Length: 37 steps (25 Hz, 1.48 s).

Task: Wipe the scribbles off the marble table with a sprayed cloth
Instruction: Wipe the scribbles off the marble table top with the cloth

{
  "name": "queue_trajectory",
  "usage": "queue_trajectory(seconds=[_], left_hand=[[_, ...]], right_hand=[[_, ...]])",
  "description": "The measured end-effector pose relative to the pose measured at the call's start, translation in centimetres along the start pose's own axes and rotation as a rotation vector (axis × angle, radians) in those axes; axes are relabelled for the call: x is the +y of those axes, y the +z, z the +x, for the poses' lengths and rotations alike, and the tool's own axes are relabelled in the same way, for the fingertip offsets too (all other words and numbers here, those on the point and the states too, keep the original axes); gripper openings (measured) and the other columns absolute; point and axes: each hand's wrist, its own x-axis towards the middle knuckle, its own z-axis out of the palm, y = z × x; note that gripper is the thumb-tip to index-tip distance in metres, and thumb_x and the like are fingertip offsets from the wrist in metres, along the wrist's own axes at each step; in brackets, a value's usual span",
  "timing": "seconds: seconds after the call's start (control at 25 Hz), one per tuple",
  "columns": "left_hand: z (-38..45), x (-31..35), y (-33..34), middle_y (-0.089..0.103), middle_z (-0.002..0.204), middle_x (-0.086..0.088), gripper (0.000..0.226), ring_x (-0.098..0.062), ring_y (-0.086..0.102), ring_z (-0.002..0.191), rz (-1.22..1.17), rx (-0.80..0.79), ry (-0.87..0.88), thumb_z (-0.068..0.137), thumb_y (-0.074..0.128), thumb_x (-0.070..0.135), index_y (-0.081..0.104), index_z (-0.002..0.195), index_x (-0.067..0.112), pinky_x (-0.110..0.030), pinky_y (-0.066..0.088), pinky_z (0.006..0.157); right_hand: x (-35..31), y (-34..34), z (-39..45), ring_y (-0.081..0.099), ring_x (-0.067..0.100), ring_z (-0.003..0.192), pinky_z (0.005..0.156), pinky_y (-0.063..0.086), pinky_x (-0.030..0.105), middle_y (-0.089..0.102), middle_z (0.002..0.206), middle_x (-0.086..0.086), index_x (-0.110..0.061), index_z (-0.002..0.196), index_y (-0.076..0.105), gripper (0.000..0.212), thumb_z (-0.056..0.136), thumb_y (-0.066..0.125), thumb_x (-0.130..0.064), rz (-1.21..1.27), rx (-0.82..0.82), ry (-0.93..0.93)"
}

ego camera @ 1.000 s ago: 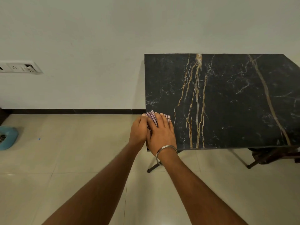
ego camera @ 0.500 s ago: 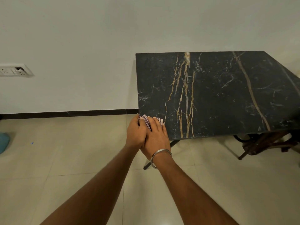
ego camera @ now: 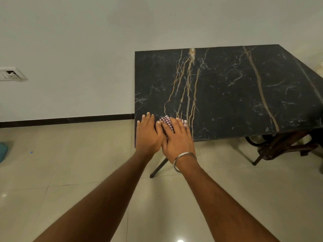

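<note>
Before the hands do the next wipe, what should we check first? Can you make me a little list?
1. Cloth under a hand: ok. The checked cloth lies flat under the right hand.
2. Cloth on the table: ok. It sits at the near left corner of the marble table.
3. Left hand helping: ok. It lies flat beside the right hand, at the table's left edge.
4. Path clear: ok. Nothing stands on the table top.
5. Scribbles left: cannot tell. Only marble veins show.
6. Cloth wet: cannot tell.
</note>
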Motion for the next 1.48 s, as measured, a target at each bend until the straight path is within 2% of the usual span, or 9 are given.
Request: queue_trajectory(seconds=[0.08, 0.32, 0.44, 0.56, 0.64, 0.88, 1.04, 1.16, 1.48], left_hand=[[-0.2, 0.2, 0.5, 0.025, 0.158, -0.007, 0.054, -0.023, 0.015, 0.148, 0.078, 0.018, 0.029, 0.102, 0.027, 0.035, 0.031, 0.149, 0.01, -0.038, 0.005, 0.12], [0.5, 1.8, 1.6, 0.026, 0.158, -0.007, 0.054, -0.023, 0.017, 0.148, 0.125, 0.011, 0.07, 0.1, 0.03, 0.033, 0.031, 0.149, 0.008, -0.038, 0.007, 0.121], [0.7, 3.2, 2.0, 0.025, 0.158, -0.007, 0.056, -0.023, 0.016, 0.148, 0.131, -0.004, 0.079, 0.1, 0.026, 0.035, 0.03, 0.149, 0.009, -0.039, 0.007, 0.121], [1.2, 3.2, 1.9, 0.02, 0.16, -0.006, 0.053, -0.022, 0.012, 0.149, 0.172, -0.045, 0.037, 0.103, 0.027, 0.032, 0.026, 0.151, 0.01, -0.039, 0.006, 0.122], [1.1, 3.3, 2.1, 0.02, 0.16, -0.006, 0.054, -0.023, 0.012, 0.149, 0.201, -0.064, 0.035, 0.103, 0.026, 0.034, 0.025, 0.151, 0.011, -0.039, 0.006, 0.122], [0.8, 7.5, 5.5, 0.027, 0.157, -0.007, 0.053, -0.023, 0.019, 0.147, 0.163, -0.064, 0.104, 0.102, 0.029, 0.035, 0.032, 0.149, 0.009, -0.038, 0.009, 0.12], [0.5, 11.4, 8.3, 0.029, 0.156, -0.007, 0.061, -0.023, 0.022, 0.146, 0.159, -0.098, 0.158, 0.099, 0.021, 0.044, 0.031, 0.149, 0.011, -0.039, 0.014, 0.121], [0.7, 13.9, 10.0, 0.023, 0.159, -0.006, 0.056, -0.021, 0.018, 0.148, 0.169, -0.122, 0.176, 0.102, 0.025, 0.039, 0.026, 0.151, 0.012, -0.038, 0.012, 0.122], [0.8, 20.6, 12.8, 0.008, 0.162, -0.003, 0.059, -0.018, 0.002, 0.15, 0.293, -0.252, 0.272, 0.101, 0.021, 0.044, 0.013, 0.153, 0.017, -0.035, -0.001, 0.121]], right_hand=[[2.5, -0.6, -0.3, 0.013, 0.023, 0.146, 0.12, 0.012, 0.046, 0.022, 0.157, 0.001, -0.034, 0.148, 0.024, 0.051, 0.098, 0.032, -0.042, -0.014, 0.029, 0.02], [8.2, -2.0, -0.2, 0.015, 0.025, 0.146, 0.12, 0.013, 0.046, 0.024, 0.156, 0.002, -0.032, 0.148, 0.026, 0.052, 0.098, 0.035, -0.04, -0.036, 0.039, 0.079], [6.4, -1.9, -0.5, 0.011, 0.025, 0.147, 0.12, 0.008, 0.047, 0.021, 0.157, 0.003, -0.032, 0.149, 0.023, 0.052, 0.098, 0.032, -0.039, -0.005, 0.059, 0.138], [3.7, -0.9, -0.5, 0.014, 0.028, 0.147, 0.12, 0.006, 0.048, 0.025, 0.157, 0.003, -0.031, 0.148, 0.028, 0.051, 0.098, 0.035, -0.04, 0.032, 0.049, 0.042], [4.1, -0.8, -0.4, 0.018, 0.028, 0.146, 0.118, 0.009, 0.047, 0.028, 0.156, 0.003, -0.031, 0.146, 0.032, 0.05, 0.098, 0.038, -0.043, 0.021, 0.038, -0.003], [11.0, -2.8, -0.2, 0.006, 0.025, 0.148, 0.12, 0.005, 0.046, 0.015, 0.16, 0.001, -0.033, 0.15, 0.02, 0.052, 0.1, 0.026, -0.046, -0.01, -0.027, 0.039], [15.1, -3.9, -0.5, 0.012, 0.026, 0.147, 0.12, 0.01, 0.047, 0.021, 0.158, 0.003, -0.033, 0.149, 0.024, 0.051, 0.099, 0.027, -0.046, -0.02, 0.003, 0.06], [17.9, -4.4, -0.5, 0.019, 0.027, 0.146, 0.118, 0.013, 0.046, 0.027, 0.156, 0.004, -0.032, 0.147, 0.03, 0.05, 0.099, 0.031, -0.045, -0.037, 0.044, 0.055], [24.1, -6.5, -1.0, 0.022, 0.028, 0.145, 0.117, 0.017, 0.046, 0.031, 0.154, 0.004, -0.031, 0.145, 0.033, 0.049, 0.097, 0.042, -0.038, -0.01, 0.066, 0.085]])
